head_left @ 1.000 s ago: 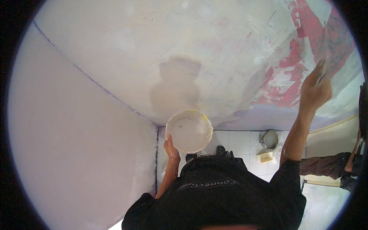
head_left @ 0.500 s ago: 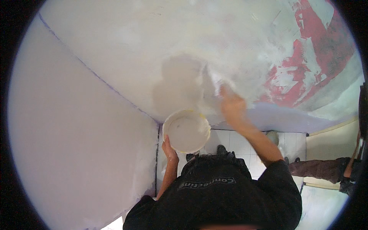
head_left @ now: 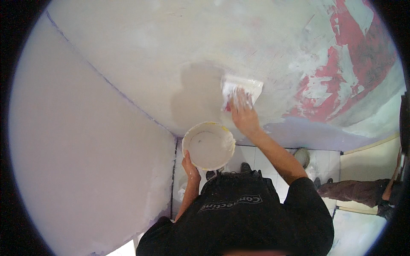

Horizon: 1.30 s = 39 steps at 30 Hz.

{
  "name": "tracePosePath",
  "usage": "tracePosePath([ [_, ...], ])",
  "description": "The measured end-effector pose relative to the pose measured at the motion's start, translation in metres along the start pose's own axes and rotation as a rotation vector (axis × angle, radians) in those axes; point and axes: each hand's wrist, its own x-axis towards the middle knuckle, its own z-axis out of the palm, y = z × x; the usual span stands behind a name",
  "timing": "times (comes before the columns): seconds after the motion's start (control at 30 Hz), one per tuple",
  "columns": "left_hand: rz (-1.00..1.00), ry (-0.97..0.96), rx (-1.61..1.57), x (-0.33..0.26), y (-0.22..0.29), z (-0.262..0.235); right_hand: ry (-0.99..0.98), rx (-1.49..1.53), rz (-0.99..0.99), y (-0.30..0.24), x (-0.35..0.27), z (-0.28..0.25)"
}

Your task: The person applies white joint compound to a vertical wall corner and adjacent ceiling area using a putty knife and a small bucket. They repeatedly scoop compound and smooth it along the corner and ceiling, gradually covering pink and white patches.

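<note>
Paste (head_left: 208, 148) lies in the bucket (head_left: 210, 123), in the left hand (head_left: 191, 169). The scraper (head_left: 242, 82), in the right hand (head_left: 244, 112), is above and right of the bucket, before the wall (head_left: 128, 55). A container (head_left: 303, 158) stands on the floor (head_left: 262, 159), farther right.

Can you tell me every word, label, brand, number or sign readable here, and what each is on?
One boxed line of pale lettering, across the person's black shirt; I won't copy its wording.
No lettering that I can make out on the bucket, the flat spreader or the wall.
</note>
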Motion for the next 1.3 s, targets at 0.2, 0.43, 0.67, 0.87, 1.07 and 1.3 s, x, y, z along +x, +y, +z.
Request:
tracePosePath([
  [0.2,0.017,-0.036,-0.001,-0.005,0.000,-0.003,0.043,0.306,0.207,0.058,-0.010,-0.079],
  [0.43,-0.001,-0.072,-0.017,-0.038,-0.002,0.045,0.501,-0.163,0.246,0.244,0.075,-0.129],
  [0.67,-0.060,-0.133,0.120,-0.053,-0.012,0.122,0.105,-0.067,0.372,0.295,-0.001,-0.072],
  [0.87,0.014,-0.118,0.076,-0.060,-0.045,0.149,0.064,0.140,0.231,0.245,-0.104,-0.023],
  [1.07,0.088,-0.200,-0.032,-0.045,-0.091,0.154,-0.183,0.568,0.445,0.196,-0.176,-0.059],
  [1.3,0.187,-0.359,0.015,-0.104,-0.095,0.132,-0.489,0.766,0.044,0.125,-0.186,-0.099],
])
